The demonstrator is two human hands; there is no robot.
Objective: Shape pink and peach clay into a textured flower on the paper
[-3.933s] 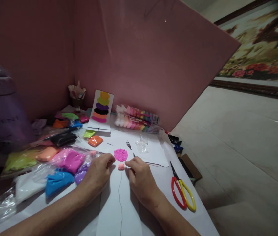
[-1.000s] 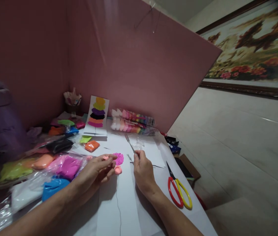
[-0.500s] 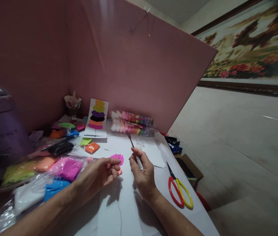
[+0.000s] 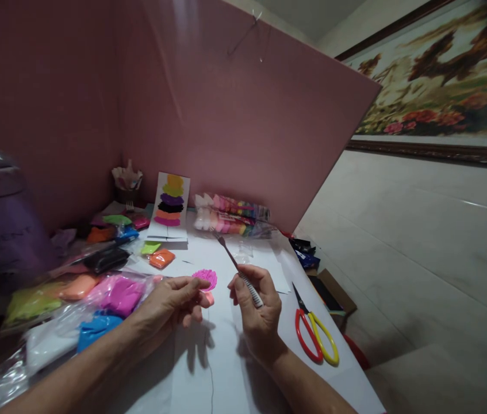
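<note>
My right hand grips a fork by its pale ribbed handle, its tines pointing up and away over the table. Left of it, my left hand hovers with fingers loosely curled and apart, gripping nothing that I can see. Just beyond its fingertips, a flattened piece of bright pink clay with a ridged surface lies on a white sheet. A salmon-coloured piece of clay shows beside the index fingertip, partly covered; whether the finger touches it is unclear. A thin drawn line runs down the sheet below.
Scissors with red and yellow handles lie at right. Bagged clay packs crowd the left side, near a purple container. A card with coloured bands leans at the back, beside packaged clay. A pink panel stands behind.
My right hand has shifted slightly right and turned, so the fork leans further left. The left hand has drawn slightly left, its fingers a little more curled.
</note>
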